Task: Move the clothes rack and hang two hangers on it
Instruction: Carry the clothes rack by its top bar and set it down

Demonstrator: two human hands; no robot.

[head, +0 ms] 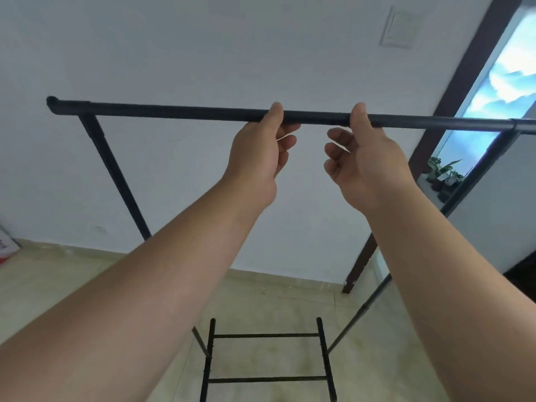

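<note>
A black clothes rack stands in front of me, its top bar running across the view at chest height. My left hand and my right hand hold this bar near its middle, close together. Each thumb lies over the bar, the forefinger is hidden behind it, and the other fingers curl loosely below. The rack's left upright and right upright slant down to the floor. Its lower cross rails show between my forearms. No hanger is in view.
A white wall is just behind the rack, with a pale square panel high up. At the right are a dark brown frame, a bright window and small potted plants. A red and white box sits at the far left on the beige tiles.
</note>
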